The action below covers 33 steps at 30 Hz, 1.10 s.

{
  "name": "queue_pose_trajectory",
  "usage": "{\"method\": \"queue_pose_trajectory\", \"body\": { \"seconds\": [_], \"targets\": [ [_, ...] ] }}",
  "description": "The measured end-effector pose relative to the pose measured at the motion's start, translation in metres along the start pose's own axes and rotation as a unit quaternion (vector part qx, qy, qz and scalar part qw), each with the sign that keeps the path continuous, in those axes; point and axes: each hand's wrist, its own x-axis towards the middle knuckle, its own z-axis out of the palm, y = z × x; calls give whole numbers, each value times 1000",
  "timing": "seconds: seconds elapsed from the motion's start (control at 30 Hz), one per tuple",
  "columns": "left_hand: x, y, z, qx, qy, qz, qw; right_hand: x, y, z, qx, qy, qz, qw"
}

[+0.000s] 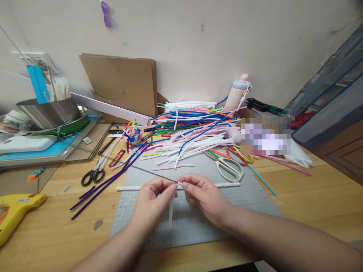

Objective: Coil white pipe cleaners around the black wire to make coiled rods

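Note:
Above a grey cutting mat [136, 230], my left hand [155, 196] and my right hand [204, 196] meet fingertip to fingertip, both pinching. A thin dark rod [150, 173] slants up and left out of my left fingers. White fuzzy material, which looks like pipe cleaner, shows at the rod's end between the hands, pinched by my right thumb and finger. Below my left fingers hangs a pale strand [170, 213]; where it joins is hidden. A long white pipe cleaner [129, 188] runs crosswise behind both hands, its middle covered.
Many coloured pipe cleaners [195, 139] are heaped behind the mat. Pale-handled scissors [229, 169] lie at right, black-handled scissors [93, 176] at left. Purple pipe cleaners [107, 185], a yellow glue gun [19, 204], a metal pot [51, 113] and a bottle [236, 96] stand or lie around.

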Motion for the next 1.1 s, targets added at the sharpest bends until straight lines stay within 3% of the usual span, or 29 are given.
{"method": "queue_pose_trajectory", "body": {
  "seconds": [0.13,0.33,0.43,0.57,0.7,0.83,1.0,1.1],
  "targets": [
    [2,-2,1,-23,-19,51,998,2,-5,0,85,4,21,996],
    [3,-4,-1,116,35,138,983,2,-8,1,125,-26,57,990],
    [5,-1,-8,166,33,189,967,2,-8,-1,125,-47,73,988],
    [8,5,-16,152,30,147,977,2,-7,-4,118,-99,105,982],
    [9,9,-14,56,-47,75,995,0,-7,-3,82,-108,125,983],
    [8,7,-7,-51,-97,20,994,-2,-5,1,13,-113,85,990],
    [5,1,1,-130,-40,41,990,-3,-2,3,-24,-98,90,991],
    [5,-2,1,-93,-17,90,991,-3,-2,3,19,-110,112,987]
  ]
}}
